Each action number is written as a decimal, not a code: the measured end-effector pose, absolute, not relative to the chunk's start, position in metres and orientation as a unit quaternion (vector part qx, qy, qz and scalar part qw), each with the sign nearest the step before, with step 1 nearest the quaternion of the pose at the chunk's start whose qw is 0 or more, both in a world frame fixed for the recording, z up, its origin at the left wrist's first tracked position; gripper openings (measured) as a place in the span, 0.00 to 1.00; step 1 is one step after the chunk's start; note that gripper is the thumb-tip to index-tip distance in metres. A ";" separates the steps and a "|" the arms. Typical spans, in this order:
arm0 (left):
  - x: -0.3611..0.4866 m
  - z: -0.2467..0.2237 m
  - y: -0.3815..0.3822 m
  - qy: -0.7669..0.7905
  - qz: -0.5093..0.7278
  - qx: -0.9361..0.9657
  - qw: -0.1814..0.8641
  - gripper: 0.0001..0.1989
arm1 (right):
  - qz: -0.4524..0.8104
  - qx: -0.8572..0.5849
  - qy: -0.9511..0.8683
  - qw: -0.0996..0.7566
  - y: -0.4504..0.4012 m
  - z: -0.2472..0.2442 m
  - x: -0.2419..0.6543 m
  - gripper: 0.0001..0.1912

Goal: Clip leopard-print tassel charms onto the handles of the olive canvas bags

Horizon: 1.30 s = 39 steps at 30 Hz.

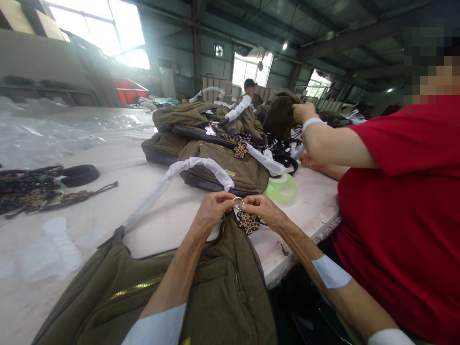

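Observation:
A gold metal ring [237, 200] is pinched between both hands at the top right corner of an olive corduroy bag [223, 273]. My left hand [214, 207] grips the ring's left side, close to the end of the bag's white-wrapped strap [194, 165]. On the ring's right side, my right hand [262, 207] holds it between thumb and fingers. Just below the ring hangs a leopard-print charm [248, 222]. The bag lies in front of me, with a gold zipper [136, 287] across it.
Olive bags [230, 163] are piled beyond my hands, with a green tape roll [282, 188] beside them. Dark cords and leopard-print charms [32, 189] lie at left, near clear plastic [53, 129]. A person in red [398, 206] works at right; another person [249, 86] is farther back.

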<state>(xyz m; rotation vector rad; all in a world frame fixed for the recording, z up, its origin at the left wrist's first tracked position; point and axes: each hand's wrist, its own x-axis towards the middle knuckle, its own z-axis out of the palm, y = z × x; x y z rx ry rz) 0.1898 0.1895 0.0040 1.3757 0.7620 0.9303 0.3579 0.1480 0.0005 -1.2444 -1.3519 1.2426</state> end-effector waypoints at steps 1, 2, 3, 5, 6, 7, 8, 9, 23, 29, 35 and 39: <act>0.190 0.004 0.189 0.329 0.404 0.597 0.610 0.09 | 0.506 -0.498 -0.544 0.447 0.148 0.000 0.358 0.16; 0.190 0.004 0.189 0.328 0.405 0.597 0.610 0.09 | 0.510 -0.494 -0.543 0.447 0.148 0.000 0.358 0.16; 0.190 0.004 0.189 0.327 0.407 0.596 0.610 0.09 | 0.514 -0.492 -0.542 0.448 0.148 -0.001 0.359 0.15; 0.191 0.004 0.188 0.328 0.410 0.591 0.612 0.10 | 0.516 -0.488 -0.543 0.449 0.149 -0.003 0.358 0.15; 0.192 0.004 0.188 0.330 0.411 0.589 0.613 0.10 | 0.515 -0.485 -0.543 0.453 0.149 -0.005 0.358 0.14; 0.193 0.004 0.188 0.331 0.412 0.589 0.612 0.10 | 0.514 -0.480 -0.542 0.460 0.149 -0.006 0.357 0.15; 0.193 0.004 0.188 0.332 0.414 0.589 0.609 0.10 | 0.514 -0.473 -0.539 0.470 0.148 -0.007 0.356 0.15; 0.193 0.003 0.188 0.331 0.414 0.592 0.607 0.10 | 0.511 -0.468 -0.537 0.481 0.148 -0.008 0.355 0.17; 0.194 0.006 0.190 0.317 0.421 0.603 0.599 0.09 | 0.533 -0.477 -0.506 0.482 0.149 0.001 0.351 0.18; 0.192 0.012 0.189 0.311 0.404 0.611 0.605 0.09 | 0.508 -0.483 -0.534 0.472 0.153 0.005 0.356 0.17; 0.194 0.009 0.188 0.296 0.442 0.550 0.644 0.16 | 0.447 -0.494 -0.509 0.545 0.153 0.001 0.350 0.17; 0.193 0.005 0.188 0.280 0.433 0.559 0.650 0.14 | 0.400 -0.494 -0.522 0.569 0.152 -0.001 0.348 0.15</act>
